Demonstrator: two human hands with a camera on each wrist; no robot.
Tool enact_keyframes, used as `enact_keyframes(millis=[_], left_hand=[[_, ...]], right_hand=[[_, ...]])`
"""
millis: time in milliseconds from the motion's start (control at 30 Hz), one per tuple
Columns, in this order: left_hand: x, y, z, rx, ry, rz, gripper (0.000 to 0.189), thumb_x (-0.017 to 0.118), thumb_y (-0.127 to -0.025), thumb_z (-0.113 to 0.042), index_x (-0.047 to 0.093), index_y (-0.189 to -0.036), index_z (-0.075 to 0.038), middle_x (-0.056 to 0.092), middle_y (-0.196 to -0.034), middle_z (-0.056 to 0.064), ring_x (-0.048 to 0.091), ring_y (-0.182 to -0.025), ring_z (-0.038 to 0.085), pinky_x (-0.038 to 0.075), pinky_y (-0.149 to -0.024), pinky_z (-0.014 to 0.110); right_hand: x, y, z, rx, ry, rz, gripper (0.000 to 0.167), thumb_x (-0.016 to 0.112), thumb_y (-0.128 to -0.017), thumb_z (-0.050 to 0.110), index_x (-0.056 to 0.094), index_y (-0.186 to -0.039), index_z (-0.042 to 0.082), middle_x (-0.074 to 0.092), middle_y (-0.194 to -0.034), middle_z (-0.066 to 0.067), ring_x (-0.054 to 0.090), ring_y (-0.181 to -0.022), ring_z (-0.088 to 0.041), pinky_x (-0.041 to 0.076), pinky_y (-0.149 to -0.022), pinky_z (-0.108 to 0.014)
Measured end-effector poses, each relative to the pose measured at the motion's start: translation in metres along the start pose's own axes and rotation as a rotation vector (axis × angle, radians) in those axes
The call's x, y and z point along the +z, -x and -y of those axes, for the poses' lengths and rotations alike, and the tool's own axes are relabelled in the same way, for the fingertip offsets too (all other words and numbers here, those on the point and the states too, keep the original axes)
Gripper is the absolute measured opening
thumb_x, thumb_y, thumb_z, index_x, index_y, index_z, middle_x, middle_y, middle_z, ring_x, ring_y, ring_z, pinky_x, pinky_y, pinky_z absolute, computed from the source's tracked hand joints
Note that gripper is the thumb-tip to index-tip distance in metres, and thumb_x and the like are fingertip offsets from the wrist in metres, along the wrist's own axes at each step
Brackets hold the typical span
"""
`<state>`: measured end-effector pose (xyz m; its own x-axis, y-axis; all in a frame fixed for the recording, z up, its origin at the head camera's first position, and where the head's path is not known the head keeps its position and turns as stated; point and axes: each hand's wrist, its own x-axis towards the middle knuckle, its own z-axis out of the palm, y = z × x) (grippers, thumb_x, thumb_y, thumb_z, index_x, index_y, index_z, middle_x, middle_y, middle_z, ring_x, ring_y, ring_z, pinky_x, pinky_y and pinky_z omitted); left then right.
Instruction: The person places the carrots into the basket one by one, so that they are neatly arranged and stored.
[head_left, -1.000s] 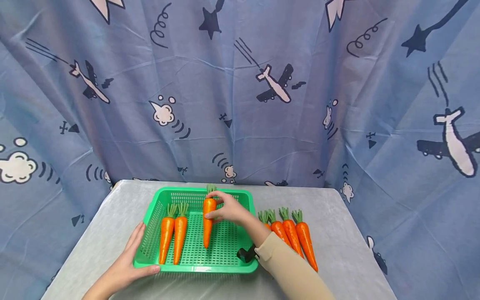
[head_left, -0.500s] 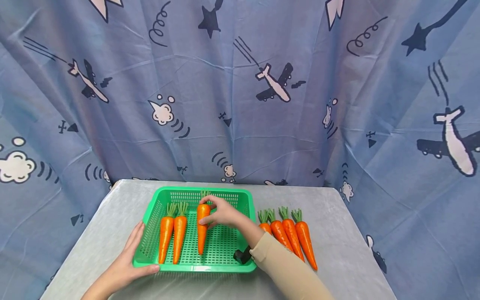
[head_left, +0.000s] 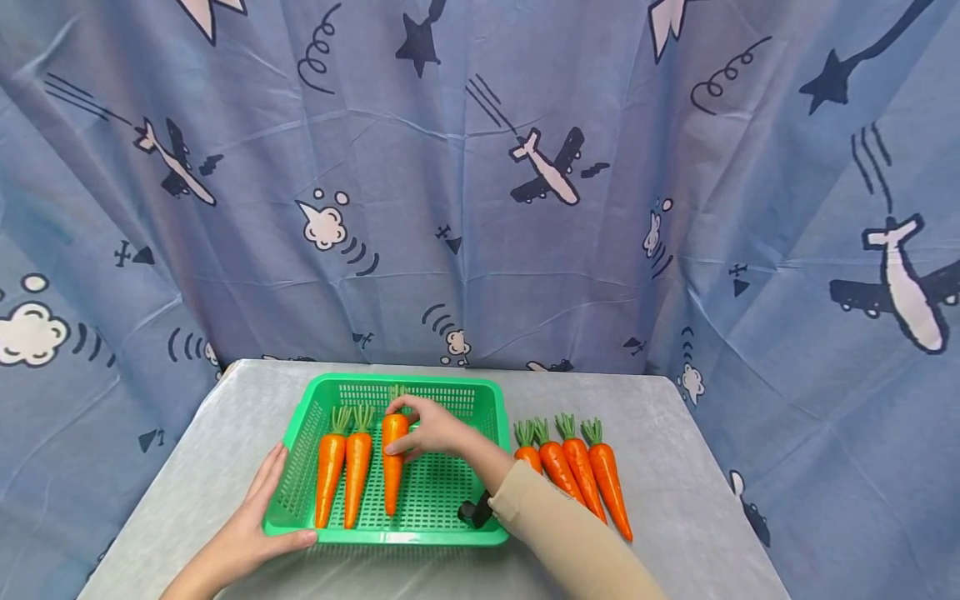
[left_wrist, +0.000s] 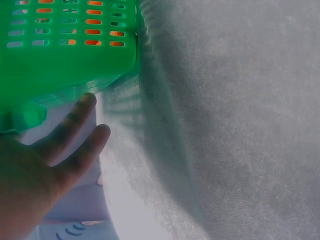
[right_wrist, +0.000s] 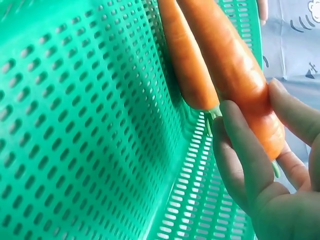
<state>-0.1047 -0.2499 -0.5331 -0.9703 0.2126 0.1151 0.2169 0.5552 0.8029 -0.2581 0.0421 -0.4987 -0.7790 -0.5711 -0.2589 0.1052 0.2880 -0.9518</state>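
Observation:
My right hand point(head_left: 435, 429) pinches an orange carrot point(head_left: 392, 487) near its green-topped end, over the inside of a green slotted basket point(head_left: 420, 538). The right wrist view shows thumb and fingers on opposite sides of this carrot point(right_wrist: 232, 65), with another carrot point(right_wrist: 187, 62) behind it. Two carrots, one further left point(head_left: 330, 475) and one nearer point(head_left: 357, 479), lie side by side along the basket's left part, tops toward the back. My left hand point(head_left: 251, 529) rests at the basket's front left corner, thumb on the front rim. In the left wrist view, its fingers point(left_wrist: 82, 150) stretch out straight beneath the basket wall point(left_wrist: 70, 70).
Several carrots point(head_left: 609, 483) lie in a row on the grey tabletop point(head_left: 697, 517), right of the basket; my right sleeve point(head_left: 562, 525) covers part of them. A black wrist camera point(head_left: 476, 510) hangs by the right wrist. A blue patterned curtain point(head_left: 480, 208) encloses the table's back and sides.
My right hand has moved the held carrot leftward and slightly toward me, lower in the basket and closer to the two lying carrots. The left hand has stayed at the corner.

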Motion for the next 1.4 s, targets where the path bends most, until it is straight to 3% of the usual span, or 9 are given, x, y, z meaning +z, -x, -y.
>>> enact_keyframes(millis=[67, 133, 167, 233, 333, 467, 667, 867, 1400], left_hand=[[0.001, 0.0, 0.0, 0.003, 0.0, -0.003, 0.122, 0.086, -0.077, -0.024, 0.001, -0.164, -0.022, -0.002, -0.17, 0.009, 0.0, -0.138, -0.02, 0.016, -0.106, 0.008], [0.001, 0.0, 0.0, 0.006, 0.007, -0.004, 0.122, 0.086, -0.078, -0.024, 0.001, -0.164, -0.022, -0.002, -0.17, 0.011, -0.001, -0.138, -0.02, 0.012, -0.096, -0.001], [0.001, 0.0, 0.0, 0.003, 0.013, -0.002, 0.122, 0.086, -0.078, -0.023, 0.001, -0.164, -0.022, -0.002, -0.17, 0.01, -0.001, -0.138, -0.02, 0.014, -0.105, 0.006], [0.001, 0.0, 0.001, -0.003, 0.013, -0.001, 0.122, 0.086, -0.078, -0.024, 0.001, -0.164, -0.023, -0.003, -0.17, 0.008, -0.001, -0.138, -0.019, 0.014, -0.106, 0.008], [0.0, 0.0, 0.001, -0.01, 0.029, 0.004, 0.122, 0.086, -0.078, -0.023, 0.001, -0.164, -0.024, -0.004, -0.17, 0.005, -0.002, -0.139, -0.019, 0.019, -0.12, 0.042], [0.0, -0.001, 0.0, -0.016, 0.048, 0.008, 0.122, 0.086, -0.077, -0.022, 0.001, -0.164, -0.024, -0.005, -0.17, 0.005, -0.003, -0.138, -0.019, 0.02, -0.105, 0.075], [-0.001, -0.001, 0.0, -0.024, 0.037, 0.008, 0.122, 0.086, -0.077, -0.022, 0.001, -0.164, -0.024, -0.005, -0.17, 0.004, -0.002, -0.138, -0.02, 0.02, -0.113, 0.064], [-0.001, -0.002, 0.001, -0.016, 0.059, 0.013, 0.123, 0.086, -0.077, -0.021, 0.0, -0.164, -0.022, -0.006, -0.17, 0.008, -0.004, -0.137, -0.021, 0.02, -0.102, 0.08], [-0.002, -0.002, 0.001, -0.026, 0.051, 0.021, 0.122, 0.086, -0.078, -0.021, -0.001, -0.164, -0.023, -0.007, -0.17, 0.012, -0.004, -0.137, -0.02, 0.021, -0.101, 0.08]], right_hand=[[0.003, -0.001, 0.001, 0.004, 0.002, 0.011, 0.06, 0.082, -0.079, -0.004, 0.056, -0.132, 0.006, 0.053, -0.112, -0.018, 0.069, -0.083, -0.029, 0.059, -0.076, -0.056], [0.006, -0.002, 0.002, 0.008, 0.008, 0.012, 0.059, 0.082, -0.079, -0.005, 0.056, -0.131, 0.006, 0.054, -0.11, -0.017, 0.069, -0.081, -0.029, 0.059, -0.077, -0.057], [0.008, -0.003, 0.002, 0.011, 0.012, 0.013, 0.059, 0.082, -0.079, -0.005, 0.056, -0.131, 0.006, 0.054, -0.11, -0.017, 0.069, -0.081, -0.028, 0.058, -0.077, -0.057], [0.011, -0.005, 0.002, 0.017, 0.025, 0.011, 0.059, 0.082, -0.079, -0.005, 0.056, -0.131, 0.006, 0.055, -0.108, -0.016, 0.069, -0.08, -0.027, 0.059, -0.077, -0.057], [0.016, -0.007, 0.001, 0.027, 0.052, 0.014, 0.058, 0.083, -0.08, -0.003, 0.056, -0.13, 0.007, 0.057, -0.106, -0.014, 0.069, -0.08, -0.026, 0.059, -0.076, -0.055], [0.021, -0.01, -0.002, 0.041, 0.079, 0.018, 0.057, 0.083, -0.08, -0.001, 0.056, -0.131, 0.007, 0.061, -0.102, -0.013, 0.069, -0.081, -0.025, 0.06, -0.075, -0.054], [0.027, -0.016, -0.006, 0.06, 0.1, -0.005, 0.056, 0.083, -0.08, -0.002, 0.057, -0.128, 0.009, 0.064, -0.098, -0.013, 0.069, -0.08, -0.025, 0.06, -0.073, -0.051], [0.032, -0.02, -0.01, 0.097, 0.129, -0.022, 0.053, 0.082, -0.08, -0.003, 0.057, -0.125, 0.011, 0.061, -0.102, -0.012, 0.068, -0.08, -0.025, 0.061, -0.069, -0.046], [0.039, -0.023, -0.018, 0.164, 0.2, -0.007, 0.048, 0.082, -0.081, 0.0, 0.056, -0.121, 0.012, 0.058, -0.106, -0.013, 0.069, -0.074, -0.027, 0.06, -0.064, -0.039]])
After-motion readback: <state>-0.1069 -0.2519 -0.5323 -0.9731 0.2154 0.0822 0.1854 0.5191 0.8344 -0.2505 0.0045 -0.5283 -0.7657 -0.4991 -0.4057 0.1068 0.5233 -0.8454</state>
